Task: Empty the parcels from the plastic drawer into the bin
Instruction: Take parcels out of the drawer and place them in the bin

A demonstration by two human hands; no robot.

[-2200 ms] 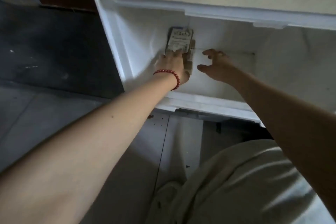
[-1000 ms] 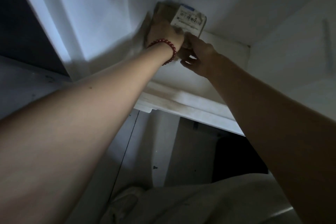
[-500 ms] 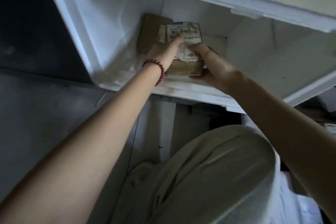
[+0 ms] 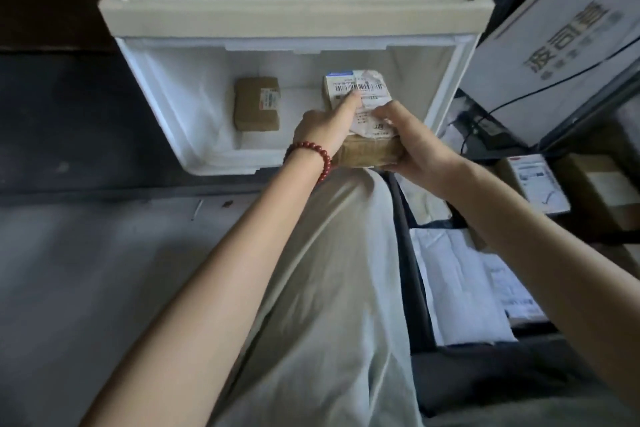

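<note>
Both hands are on one parcel (image 4: 367, 150) at the middle of the frame, holding it just above the front lip of the drawer (image 4: 221, 168). The left hand (image 4: 320, 130), with the red bead bracelet (image 4: 313, 150) at its wrist, has its index finger laid out straight across the white barcode label (image 4: 360, 87) on top, tip right on the bars. Its other fingers fold in against the parcel's left edge, and how far they reach under it I cannot tell. The right hand (image 4: 414, 146) clamps the near right corner, thumb bent down on the crumpled label and fingers curled beneath the brown cardboard. So neither hand is spread wide; both are closed in on the box, whose labelled top and near brown side both face the camera.

Inside the drawer, left of centre, a second parcel (image 4: 256, 104) lies flat on the white bottom. It is small and brown with a little label on its right side, well apart from the held one and from both hands. The drawer stands pulled out of a white cabinet (image 4: 294, 15) in the upper middle of the frame.

At lower right, the dark-walled bin (image 4: 412, 253) sits just beside the person's pale trouser leg (image 4: 329, 288), with white mailers (image 4: 457, 288) lying in it. At upper right a big white carton (image 4: 554, 21) with grey printed characters fills the corner, a black cable (image 4: 561, 78) running across it. Grey floor (image 4: 86, 270) fills the lower left.
</note>
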